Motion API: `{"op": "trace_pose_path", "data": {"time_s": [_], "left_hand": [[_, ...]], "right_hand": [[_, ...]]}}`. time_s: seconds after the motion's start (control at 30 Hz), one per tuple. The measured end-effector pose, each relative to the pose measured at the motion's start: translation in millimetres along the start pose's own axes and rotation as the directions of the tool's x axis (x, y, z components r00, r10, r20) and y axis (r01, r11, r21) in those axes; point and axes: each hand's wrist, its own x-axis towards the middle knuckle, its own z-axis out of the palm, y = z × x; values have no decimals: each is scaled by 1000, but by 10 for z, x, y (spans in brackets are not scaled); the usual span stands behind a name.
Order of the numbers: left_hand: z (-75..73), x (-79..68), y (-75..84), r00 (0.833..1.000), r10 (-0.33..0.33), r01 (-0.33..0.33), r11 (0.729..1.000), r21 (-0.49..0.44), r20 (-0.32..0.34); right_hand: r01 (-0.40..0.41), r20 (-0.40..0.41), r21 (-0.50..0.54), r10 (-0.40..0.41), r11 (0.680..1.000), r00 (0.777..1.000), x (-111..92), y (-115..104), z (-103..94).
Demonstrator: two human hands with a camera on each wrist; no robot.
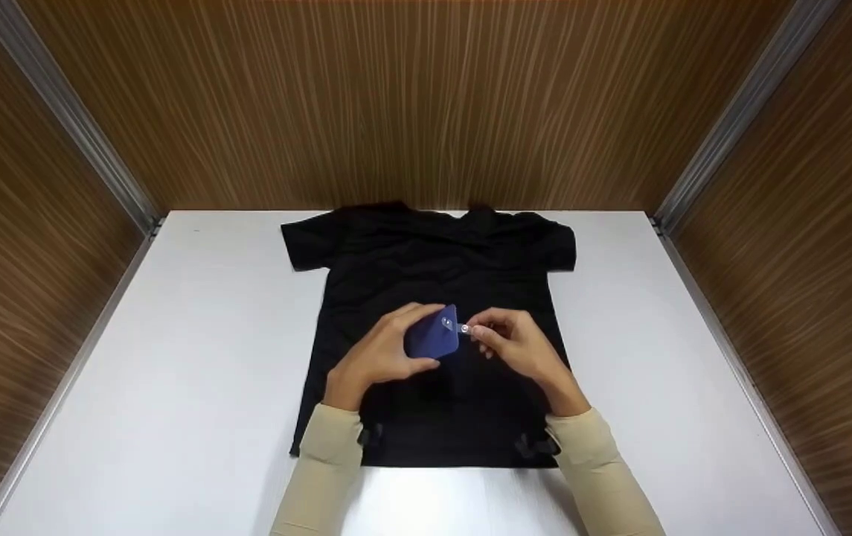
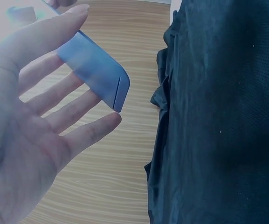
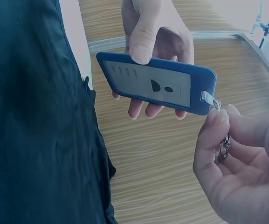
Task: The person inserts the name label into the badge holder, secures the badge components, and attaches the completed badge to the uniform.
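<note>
My left hand holds a blue ID badge holder by its edges, thumb on one side and fingers on the other. In the right wrist view a white card with a dark head-and-shoulders figure shows in the badge holder. A short clear strap runs from its slotted end to my right hand, which pinches the strap's end between thumb and index finger. Under those fingers hangs a small metal clip, partly hidden. Both hands are above a black short-sleeved T-shirt, spread flat.
The T-shirt lies on a white tabletop, its collar toward the back. Brown wood-grain panels stand at the back and both sides, with metal strips at the corners. Small dark bits of cloth show near the shirt's hem.
</note>
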Motion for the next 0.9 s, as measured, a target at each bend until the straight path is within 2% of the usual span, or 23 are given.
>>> {"op": "trace_pose_path", "data": {"time_s": [0.33,0.9], "left_hand": [[21,12,-13,1000,17,-17,1000,9,-10],[47,20,-2,999,47,-47,999,22,16]], "right_hand": [[5,-35,28,-4,1000,999,2,-8,39],[25,-25,32,-24,999,999,-15,-64,58]]}}
